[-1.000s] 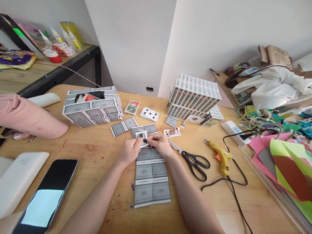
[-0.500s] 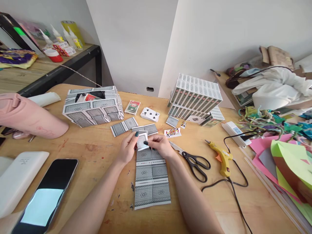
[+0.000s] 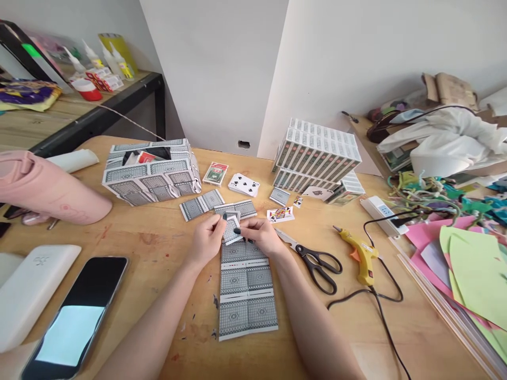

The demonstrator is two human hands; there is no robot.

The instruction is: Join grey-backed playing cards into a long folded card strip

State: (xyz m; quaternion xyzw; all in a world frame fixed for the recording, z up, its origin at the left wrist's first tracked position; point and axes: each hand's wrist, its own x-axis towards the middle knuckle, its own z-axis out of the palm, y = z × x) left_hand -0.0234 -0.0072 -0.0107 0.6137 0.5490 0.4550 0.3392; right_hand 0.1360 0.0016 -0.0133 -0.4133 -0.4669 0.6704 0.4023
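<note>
Paper-thin and light, the joined sheet of playing cards point(image 3: 246, 287) lies back-up on the wooden table point(image 3: 150, 248) between my forearms; I judge it floppy at the seams, best lifted by its edges. Its grey-and-white geometric backs form a tall strip. Above its far end, my left hand point(image 3: 206, 241) and right hand point(image 3: 261, 236) pinch one small folded card point(image 3: 229, 228) between closed fingertips point(image 3: 236, 230), just off the table. It should crease easily and feel slick, so I grip its edges.
</note>
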